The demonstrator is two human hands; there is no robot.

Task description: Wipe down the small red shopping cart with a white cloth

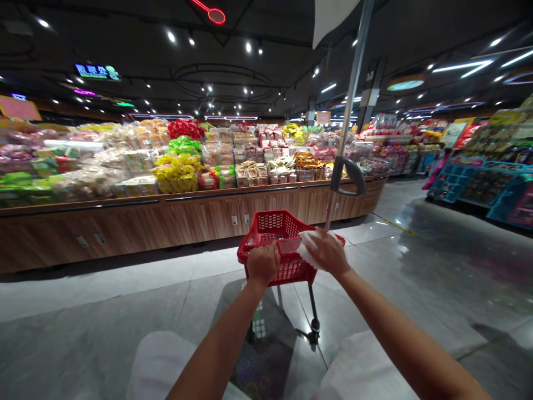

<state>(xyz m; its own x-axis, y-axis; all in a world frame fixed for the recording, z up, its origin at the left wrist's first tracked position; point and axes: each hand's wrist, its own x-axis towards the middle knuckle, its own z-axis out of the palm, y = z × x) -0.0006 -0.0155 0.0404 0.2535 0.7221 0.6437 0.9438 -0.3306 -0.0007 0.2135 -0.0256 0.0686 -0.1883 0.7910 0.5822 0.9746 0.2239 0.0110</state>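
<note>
Setting: retail hall, indoors, lit artificially. Ceiling (233, 55) dark, set with many round spotlights (249, 47) and, to the right, angled LED strip lights (462, 68). 1 red neon sign (210, 12) hangs at top centre; 1 illuminated blue-green sign (97, 71), its lettering too small to read, at upper left. Floor: polished grey tiles (437, 278), reflective, crossed by 1 yellow line (395, 225). 1 long, curved wood-veneer display counter (166, 225) runs across the left and centre, heaped with bagged snacks (100, 166). Teal display racks (503, 191) stand at right, across the aisle. 1 square column (370, 91) stands in the distance.
</note>
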